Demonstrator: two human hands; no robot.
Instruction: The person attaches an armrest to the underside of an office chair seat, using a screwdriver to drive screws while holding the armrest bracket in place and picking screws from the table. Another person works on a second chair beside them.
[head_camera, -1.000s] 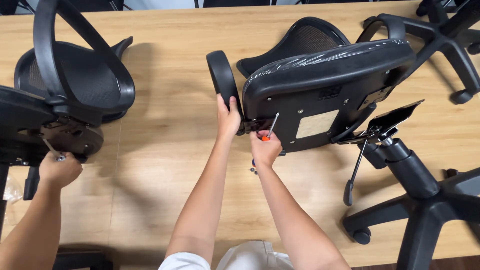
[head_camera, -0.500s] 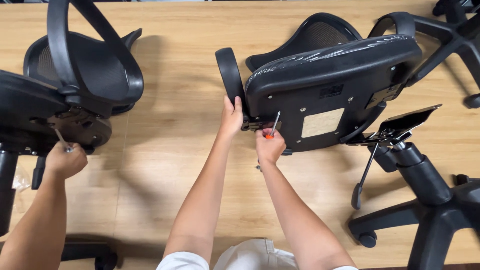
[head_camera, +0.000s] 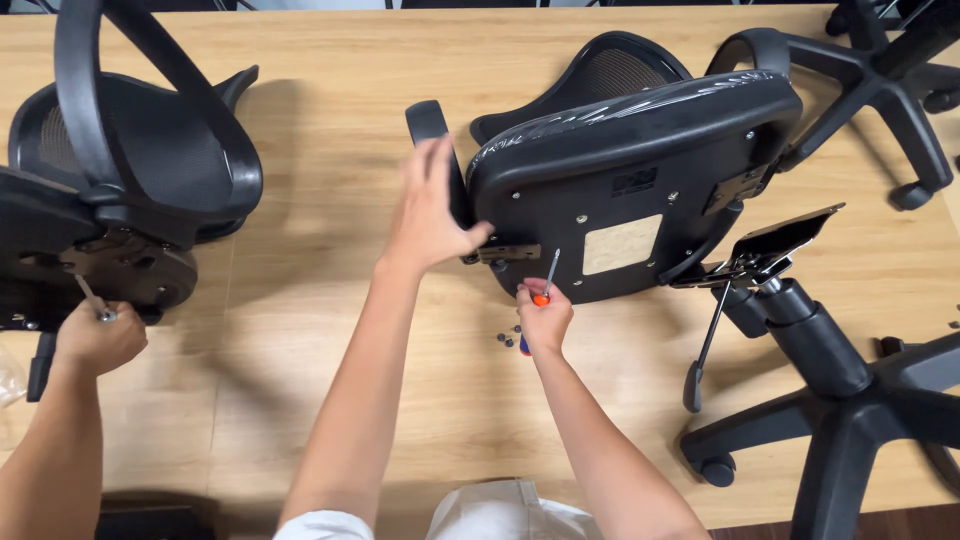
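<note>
Chair (head_camera: 640, 190) lies upturned on the table (head_camera: 330, 120); your right hand (head_camera: 543, 318) grips a screwdriver (head_camera: 546, 282) just below its seat, while your left hand (head_camera: 430, 215), fingers spread, presses the armrest (head_camera: 432, 125).

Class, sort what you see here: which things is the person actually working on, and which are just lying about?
In use: left hand on armrest; right hand holding screwdriver; upturned chair seat; loose screws.

Lying about: chair base; second chair, worked on by another person's hand.
</note>
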